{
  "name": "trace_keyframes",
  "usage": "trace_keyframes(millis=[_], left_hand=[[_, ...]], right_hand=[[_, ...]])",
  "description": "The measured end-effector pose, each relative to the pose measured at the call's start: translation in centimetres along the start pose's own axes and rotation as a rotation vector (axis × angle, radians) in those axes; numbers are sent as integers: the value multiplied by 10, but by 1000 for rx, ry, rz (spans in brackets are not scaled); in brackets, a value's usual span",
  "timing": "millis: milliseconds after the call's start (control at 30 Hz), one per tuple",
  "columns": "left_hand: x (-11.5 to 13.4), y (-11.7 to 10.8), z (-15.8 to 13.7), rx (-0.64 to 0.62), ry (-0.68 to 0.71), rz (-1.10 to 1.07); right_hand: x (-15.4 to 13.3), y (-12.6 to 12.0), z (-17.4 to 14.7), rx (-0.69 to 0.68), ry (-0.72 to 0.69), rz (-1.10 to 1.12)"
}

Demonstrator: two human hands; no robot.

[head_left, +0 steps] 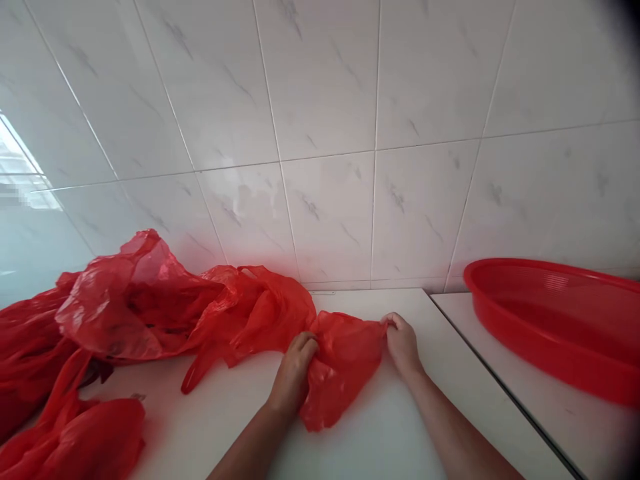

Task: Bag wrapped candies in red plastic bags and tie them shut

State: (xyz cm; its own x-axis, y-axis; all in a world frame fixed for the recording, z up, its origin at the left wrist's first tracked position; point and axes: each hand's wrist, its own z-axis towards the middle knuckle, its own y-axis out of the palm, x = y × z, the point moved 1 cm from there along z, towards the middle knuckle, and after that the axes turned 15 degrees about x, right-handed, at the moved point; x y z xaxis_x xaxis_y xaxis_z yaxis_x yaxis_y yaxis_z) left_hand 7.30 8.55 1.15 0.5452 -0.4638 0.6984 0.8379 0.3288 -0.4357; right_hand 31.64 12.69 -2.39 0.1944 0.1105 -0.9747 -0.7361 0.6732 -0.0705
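A thin red plastic bag (345, 363) is stretched between my two hands just above the white surface. My left hand (296, 370) is closed on its left side, fingers curled into the film. At the bag's upper right corner, my right hand (401, 340) pinches the edge between thumb and fingers. Directly left of the held bag, and touching or overlapping it, lies another crumpled red bag (270, 303) with a loop handle hanging toward me. I cannot tell whether the two are joined.
More red bags (145, 300) are heaped at the left against the marbled tile wall (325, 100). A bunched red bag (95, 433) lies at the near left. To the right, a red plastic basin (550, 340) stands beyond a dark seam (500, 383) in the white surface (390, 440).
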Motion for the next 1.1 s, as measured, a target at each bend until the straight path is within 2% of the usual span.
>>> trace_keyframes(millis=[167,367,600,1100], left_hand=[[-16,-10,10,78,-142,-101],[-28,-5,12,154,-238,-191],[-30,-7,9,239,-195,-193],[-39,-4,8,264,-217,-174]], right_hand=[[2,-1,2,72,33,22],[3,-1,1,87,44,23],[2,-3,-1,48,40,-4],[4,-3,0,7,42,-30]])
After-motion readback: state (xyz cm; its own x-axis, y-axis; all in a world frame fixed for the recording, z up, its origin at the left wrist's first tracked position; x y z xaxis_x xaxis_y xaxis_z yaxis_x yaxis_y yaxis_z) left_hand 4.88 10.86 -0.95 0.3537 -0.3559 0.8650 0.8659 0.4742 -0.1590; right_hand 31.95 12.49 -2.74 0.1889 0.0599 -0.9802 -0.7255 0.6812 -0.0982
